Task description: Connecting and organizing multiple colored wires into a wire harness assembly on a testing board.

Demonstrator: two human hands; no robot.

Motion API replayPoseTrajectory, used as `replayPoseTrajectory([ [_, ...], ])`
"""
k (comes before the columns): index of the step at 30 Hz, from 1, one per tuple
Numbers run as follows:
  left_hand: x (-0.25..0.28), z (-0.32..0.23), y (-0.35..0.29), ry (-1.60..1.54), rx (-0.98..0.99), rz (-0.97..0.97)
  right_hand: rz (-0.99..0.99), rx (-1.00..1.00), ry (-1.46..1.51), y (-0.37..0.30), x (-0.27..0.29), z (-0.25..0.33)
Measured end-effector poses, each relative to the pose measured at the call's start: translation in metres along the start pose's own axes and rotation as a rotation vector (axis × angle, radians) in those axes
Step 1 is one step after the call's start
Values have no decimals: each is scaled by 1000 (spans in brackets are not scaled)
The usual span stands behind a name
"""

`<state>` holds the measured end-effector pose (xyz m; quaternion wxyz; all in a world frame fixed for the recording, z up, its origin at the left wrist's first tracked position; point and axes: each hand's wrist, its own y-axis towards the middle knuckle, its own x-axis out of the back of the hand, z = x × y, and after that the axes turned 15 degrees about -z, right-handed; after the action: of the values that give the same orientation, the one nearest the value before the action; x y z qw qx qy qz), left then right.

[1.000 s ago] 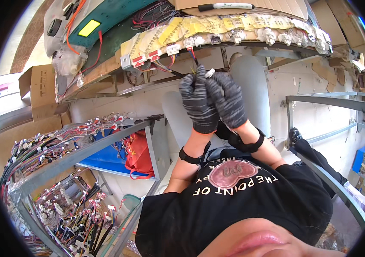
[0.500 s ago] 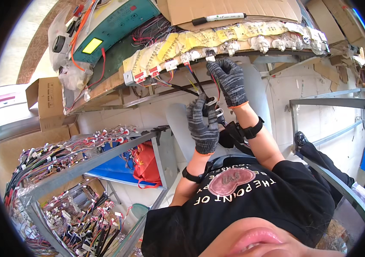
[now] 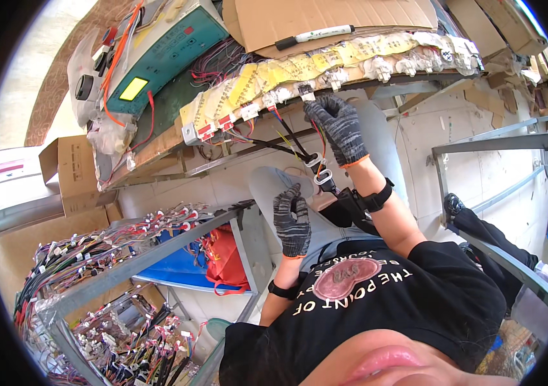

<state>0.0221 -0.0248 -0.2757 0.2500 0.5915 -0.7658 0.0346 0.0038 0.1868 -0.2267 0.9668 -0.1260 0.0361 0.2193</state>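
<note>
Across the top of a round fisheye view, a cluttered tabletop [image 3: 169,106] is seen from above. The lower middle is filled by a black T-shirt [image 3: 451,305] with a printed chest. At the left, a grey metal rack [image 3: 142,256] is heaped with bundles of coloured wire [image 3: 87,257]. Between shirt and tabletop, pale trouser legs [image 3: 383,138] are visible. On the tabletop, a flat cardboard sheet [image 3: 338,16] is laid at the back, and a teal box [image 3: 167,64] with a lit yellow-green panel is placed to its left. Along the front edge, a long strip of yellow labels [image 3: 306,66] is fixed above a row of connectors.

Both hands are covered by grey-and-black knit gloves. The right hand [image 3: 341,128] is raised to the front edge, its grip narrow beside a white socket [image 3: 307,96]; whether a plug is pinched there cannot be told. The left hand [image 3: 292,222] is held lower, over a trouser leg, its fingers loosely curled; whether anything is enclosed cannot be told. Between the hands, a black-sleeved wire harness [image 3: 296,138] is hung from the connectors, clear of the left hand. Smallest, a black-and-white marker [image 3: 314,37] is rested on the cardboard.
</note>
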Motion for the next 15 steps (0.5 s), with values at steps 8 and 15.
replayPoseTrajectory([
  [8,-31,-42,-6,81,-674,315,185,532,-552,37,54,24],
  [15,-106,-49,-49,450,-976,1155,489,-181,-626,-62,242,105],
])
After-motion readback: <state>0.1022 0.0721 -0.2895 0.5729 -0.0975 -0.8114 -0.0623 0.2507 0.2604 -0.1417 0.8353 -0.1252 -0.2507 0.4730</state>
